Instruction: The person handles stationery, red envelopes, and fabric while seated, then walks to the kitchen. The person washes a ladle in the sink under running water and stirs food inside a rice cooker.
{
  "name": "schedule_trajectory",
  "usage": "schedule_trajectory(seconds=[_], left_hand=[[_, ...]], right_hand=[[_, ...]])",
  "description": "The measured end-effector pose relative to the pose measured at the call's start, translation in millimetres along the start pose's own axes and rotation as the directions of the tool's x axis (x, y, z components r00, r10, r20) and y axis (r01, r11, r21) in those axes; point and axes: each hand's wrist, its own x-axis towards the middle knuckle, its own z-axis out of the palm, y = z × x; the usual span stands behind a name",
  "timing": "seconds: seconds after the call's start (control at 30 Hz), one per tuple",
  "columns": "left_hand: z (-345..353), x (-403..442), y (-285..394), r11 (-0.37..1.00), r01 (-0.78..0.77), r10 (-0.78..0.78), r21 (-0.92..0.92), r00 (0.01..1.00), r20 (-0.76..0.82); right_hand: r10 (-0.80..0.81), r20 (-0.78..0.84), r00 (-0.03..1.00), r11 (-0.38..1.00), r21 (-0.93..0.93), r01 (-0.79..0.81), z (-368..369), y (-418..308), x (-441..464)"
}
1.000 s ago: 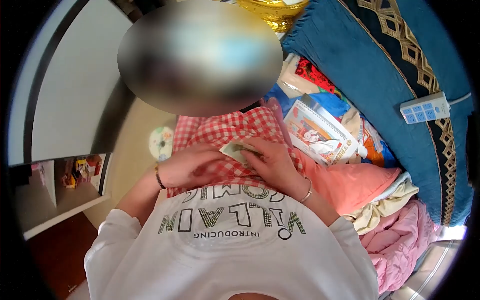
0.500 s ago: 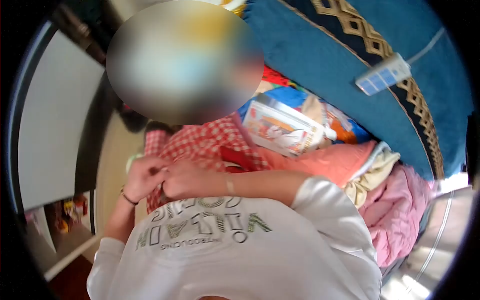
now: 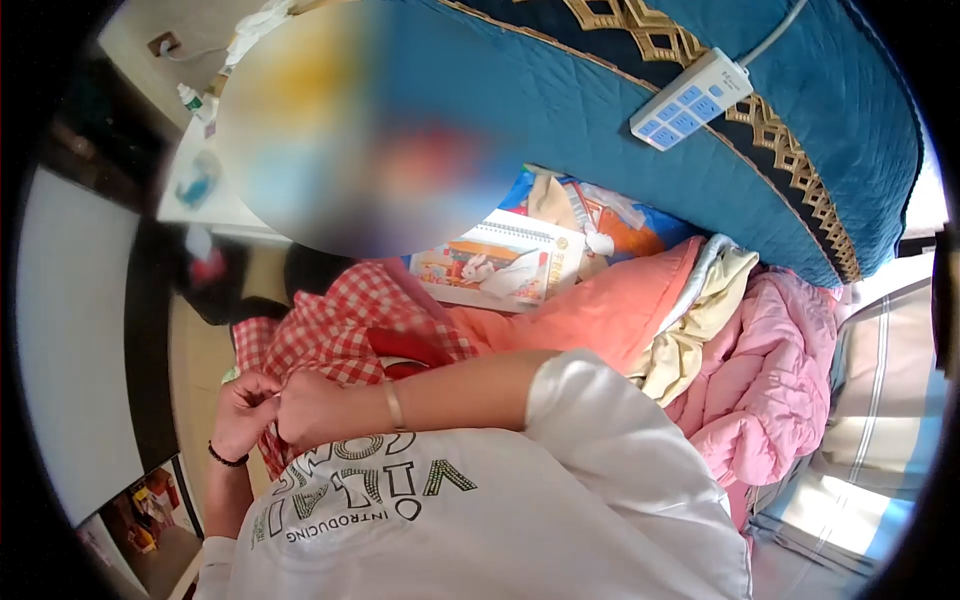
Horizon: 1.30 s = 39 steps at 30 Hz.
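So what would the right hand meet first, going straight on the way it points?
The left hand, most likely: the right hand points at it, and their fingers look together, though depth is hard to judge.

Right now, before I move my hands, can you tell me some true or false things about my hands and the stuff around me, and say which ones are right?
1. The left hand and right hand are close together. True.
2. The power strip lies on the pink puffy cloth. False: it lies on the blue cover.
3. The dark beaded bracelet is on the left wrist. True.
4. The checked cloth is green and white. False: it is red and white.
5. The rabbit picture is beside the orangey-pink cloth. True.
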Motion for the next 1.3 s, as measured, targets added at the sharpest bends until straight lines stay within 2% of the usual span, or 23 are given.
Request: schedule_trajectory(seconds=[0.03,0.13,0.27,0.3,0.37,0.4,0.47,0.5,0.53,0.57,0.6,0.63,0.67,0.73,0.8,0.87,0.9,0.93,1.03,1.17,1.2,1.27,1.3], left_hand=[[1.2,3.3,0.7,1.000,-0.016,0.016,0.016,1.000,0.008],[-1.8,13.3,-1.9,0.994,-0.086,0.083,0.073,0.996,0.043],[1.4,2.2,9.8,0.995,0.083,-0.091,0.057,0.983,0.158],[3.7,-2.2,5.4,0.992,0.071,-0.093,0.109,0.972,0.215],[16.8,-3.8,10.8,0.961,0.021,-0.093,0.275,0.964,0.250],[20.5,-1.8,11.2,0.961,0.018,-0.091,0.277,0.963,0.255],[25.5,1.0,6.6,0.884,-0.044,-0.023,0.465,0.990,0.138],[27.0,3.4,2.5,0.847,-0.067,0.024,0.528,0.996,0.088],[27.7,6.3,5.1,0.846,-0.071,0.027,0.529,0.995,0.091],[28.9,8.4,8.8,0.766,-0.103,0.059,0.635,0.994,0.090],[29.8,10.3,11.5,0.672,-0.128,0.092,0.730,0.992,0.090],[29.9,12.7,12.5,0.669,-0.129,0.096,0.732,0.992,0.087],[29.4,15.1,12.9,0.668,-0.150,0.098,0.729,0.989,0.114],[29.7,17.3,15.5,0.663,-0.166,0.098,0.730,0.986,0.136],[31.3,18.2,18.5,0.710,-0.148,0.079,0.688,0.988,0.131],[31.2,18.2,18.8,0.725,-0.175,0.118,0.667,0.985,0.129],[32.7,17.2,17.1,0.739,-0.205,0.159,0.642,0.979,0.130],[32.6,16.7,16.5,0.746,-0.200,0.155,0.636,0.980,0.127],[24.6,17.7,14.1,0.849,0.011,-0.086,0.528,0.989,0.119],[20.3,20.5,34.5,0.834,-0.025,-0.111,0.552,0.971,0.212],[18.8,21.2,42.8,0.894,-0.068,-0.073,0.443,0.953,0.293],[15.5,27.5,45.7,0.940,-0.105,-0.018,0.324,0.934,0.356],[13.6,35.1,37.5,0.994,-0.037,-0.001,0.105,0.938,0.346]], right_hand=[[0.036,0.188,0.981,0.999,0.025,-0.041,-4.9,1.9,3.7],[0.017,0.378,0.926,0.999,-0.053,0.003,-6.7,5.0,14.4],[0.004,0.353,0.936,0.988,0.144,-0.058,-42.1,19.6,-0.7],[0.144,0.428,0.892,0.917,0.281,-0.283,-61.5,20.6,-5.3],[0.472,0.223,0.853,0.485,0.742,-0.462,-82.2,39.5,-43.4],[0.647,0.187,0.739,0.561,0.540,-0.627,-80.3,57.3,-70.6],[0.896,-0.002,0.443,0.389,0.483,-0.785,-84.6,98.5,-133.7],[0.967,-0.095,0.236,0.253,0.439,-0.862,-94.9,119.2,-163.2],[0.934,-0.319,0.164,0.299,0.441,-0.847,-91.1,150.0,-209.2],[0.926,-0.366,-0.093,0.041,0.341,-0.939,-121.4,159.0,-218.4],[0.686,-0.714,0.141,0.187,-0.015,-0.982,-123.5,181.9,-258.5],[0.677,-0.720,0.153,0.094,-0.122,-0.988,-134.1,204.0,-292.6],[0.604,-0.794,0.071,0.004,-0.086,-0.996,-143.0,213.5,-304.8],[0.556,-0.821,0.132,-0.098,-0.223,-0.970,-146.3,226.2,-326.4],[0.886,-0.442,-0.139,-0.178,-0.047,-0.983,-152.9,236.4,-348.2],[0.906,-0.412,-0.097,-0.070,0.079,-0.994,-170.4,226.3,-345.3],[0.864,-0.477,-0.160,0.079,0.442,-0.894,-185.7,203.2,-325.8],[0.826,-0.505,-0.250,0.243,0.720,-0.651,-194.5,189.9,-317.5],[0.704,-0.637,-0.315,0.364,0.703,-0.611,-214.9,188.7,-361.0],[0.662,-0.691,-0.291,0.577,0.718,-0.390,-253.9,149.1,-324.6],[0.659,-0.694,-0.289,0.583,0.714,-0.387,-260.0,138.2,-305.9],[0.775,-0.617,-0.138,0.602,0.786,-0.139,-261.6,113.5,-257.2],[0.823,-0.566,-0.042,0.560,0.822,-0.106,-257.1,99.9,-234.2]])
